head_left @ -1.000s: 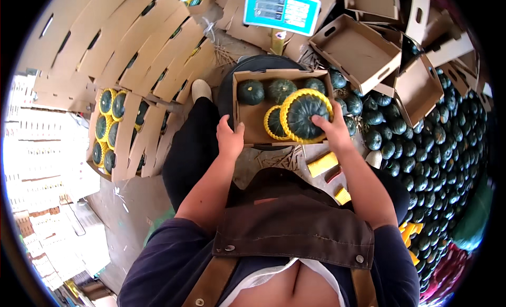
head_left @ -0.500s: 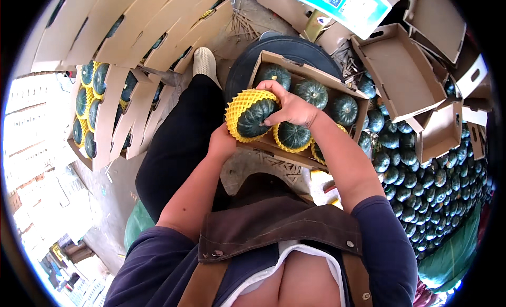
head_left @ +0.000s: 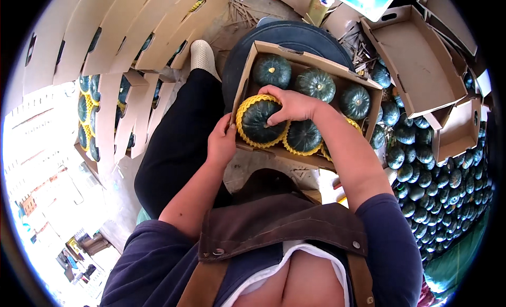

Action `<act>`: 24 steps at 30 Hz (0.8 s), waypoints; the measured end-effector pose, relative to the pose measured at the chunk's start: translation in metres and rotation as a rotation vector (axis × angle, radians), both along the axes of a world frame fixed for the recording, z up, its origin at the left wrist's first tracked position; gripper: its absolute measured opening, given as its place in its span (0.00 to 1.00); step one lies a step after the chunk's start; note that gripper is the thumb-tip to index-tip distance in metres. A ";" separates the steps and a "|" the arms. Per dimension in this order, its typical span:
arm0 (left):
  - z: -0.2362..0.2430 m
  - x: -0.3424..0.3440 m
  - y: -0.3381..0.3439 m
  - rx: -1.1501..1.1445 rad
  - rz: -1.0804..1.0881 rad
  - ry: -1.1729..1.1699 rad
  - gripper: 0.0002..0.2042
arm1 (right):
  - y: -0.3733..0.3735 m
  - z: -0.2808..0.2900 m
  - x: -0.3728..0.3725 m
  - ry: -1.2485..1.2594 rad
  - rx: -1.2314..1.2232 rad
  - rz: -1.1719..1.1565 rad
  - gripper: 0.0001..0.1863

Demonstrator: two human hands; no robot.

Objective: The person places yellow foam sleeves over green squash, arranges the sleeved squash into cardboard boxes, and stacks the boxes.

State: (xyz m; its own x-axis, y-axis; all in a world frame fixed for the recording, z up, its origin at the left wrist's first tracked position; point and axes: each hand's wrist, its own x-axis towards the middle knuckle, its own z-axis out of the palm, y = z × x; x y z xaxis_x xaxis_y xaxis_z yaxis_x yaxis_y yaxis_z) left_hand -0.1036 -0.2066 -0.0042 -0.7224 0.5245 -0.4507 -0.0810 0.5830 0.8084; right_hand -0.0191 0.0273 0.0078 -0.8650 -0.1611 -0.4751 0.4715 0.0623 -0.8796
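A dark green pumpkin [head_left: 258, 128] in a yellow foam net sits in the near left corner of an open cardboard box [head_left: 243, 90]. My right hand [head_left: 292, 105] grips it from above, thumb beside the stem and fingers over the far side. At the box's left edge, my left hand [head_left: 221, 142] is closed on the cardboard corner, close beside the netted pumpkin. Another netted pumpkin [head_left: 304, 136] lies to the right in the near row. The far row holds bare pumpkins, among them one at the left [head_left: 272, 71]. My right forearm hides part of the near row.
The box rests on a round black platform [head_left: 240, 59]. Packed cartons [head_left: 113, 48] are stacked at the left. Empty cardboard trays [head_left: 414, 59] lie at the right above a large heap of pumpkins [head_left: 427, 201]. A blue-and-white panel [head_left: 369, 1] stands at the far edge.
The netted pumpkin has gone down from above the box into its near left corner. My left hand has moved off the net onto the box's edge; my right hand stays on the pumpkin.
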 end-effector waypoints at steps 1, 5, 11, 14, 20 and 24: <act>0.001 0.001 0.003 -0.021 0.000 0.001 0.15 | 0.000 -0.001 -0.001 -0.026 0.052 0.015 0.38; 0.009 0.005 0.010 -0.149 -0.106 0.190 0.16 | -0.008 -0.006 -0.002 -0.050 0.264 0.039 0.40; 0.014 0.002 0.013 -0.268 -0.196 0.405 0.17 | -0.069 0.045 0.006 0.066 1.074 0.008 0.34; 0.010 0.000 0.009 -0.118 -0.227 0.385 0.17 | -0.097 0.017 0.014 0.267 1.200 0.029 0.36; -0.008 -0.013 0.014 -0.164 -0.357 0.520 0.16 | -0.065 0.027 0.042 0.170 0.781 -0.256 0.30; -0.001 -0.024 0.012 -0.078 -0.306 0.419 0.15 | -0.005 0.080 0.175 -0.139 -0.141 0.037 0.20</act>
